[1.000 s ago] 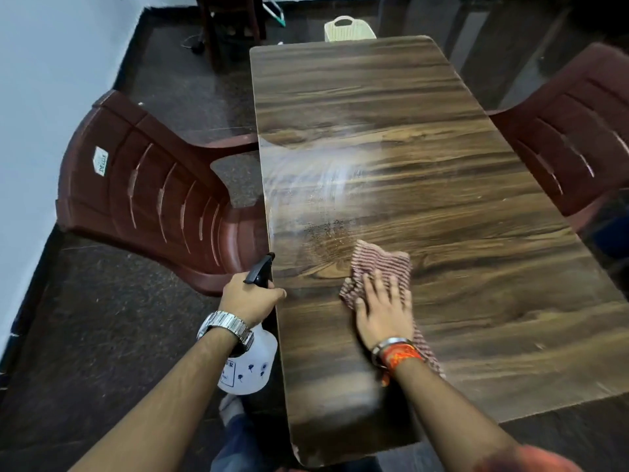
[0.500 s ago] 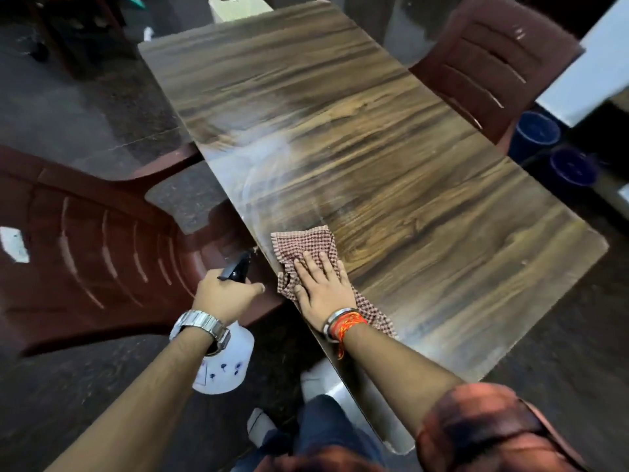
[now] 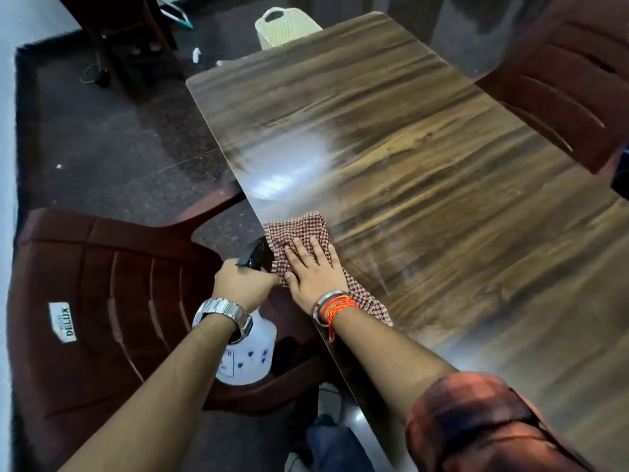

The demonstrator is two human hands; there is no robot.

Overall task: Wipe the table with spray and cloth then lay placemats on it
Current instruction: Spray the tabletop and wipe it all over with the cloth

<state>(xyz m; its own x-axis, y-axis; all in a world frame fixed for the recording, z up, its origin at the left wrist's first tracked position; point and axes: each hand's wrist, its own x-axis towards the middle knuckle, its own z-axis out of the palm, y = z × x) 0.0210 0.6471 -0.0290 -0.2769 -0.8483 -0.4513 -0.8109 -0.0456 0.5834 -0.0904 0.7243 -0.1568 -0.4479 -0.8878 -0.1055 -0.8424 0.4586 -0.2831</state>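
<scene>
The right hand [image 3: 311, 270] is lying flat on the cloth [image 3: 299, 226], fingers straight and slightly spread, palm pressing it down on the table [image 3: 425, 165] right at the table's long near-side edge. The cloth is a red-and-white check, bunched under the palm, with one end fanning out past the fingertips and the other trailing back under the wrist along the tabletop; its side is lapping slightly over the table's edge. A metal bangle and orange threads [image 3: 335, 308] are sitting on that wrist, and a checked sleeve [image 3: 476, 420] is covering the upper arm. The left hand [image 3: 243, 286] is clenching the neck of the bottle [image 3: 246, 356], fingers wrapped round it, just off the table's edge and level with the cloth; a watch [image 3: 223, 313] is showing on the wrist. The bottle is white with small dark marks, hanging below the fist, its black nozzle poking out close to the cloth, though whether they are touching cannot be told. The table is glossy brown wood-grain, and a pale hazy sheen is spreading on it just beyond the cloth, with faint streaks beside the cloth. A maroon chair [image 3: 102, 301] is standing against the table's edge under the bottle, another chair [image 3: 561, 80] at the opposite side, and a cream basket [image 3: 286, 27] beyond the table's far end.
</scene>
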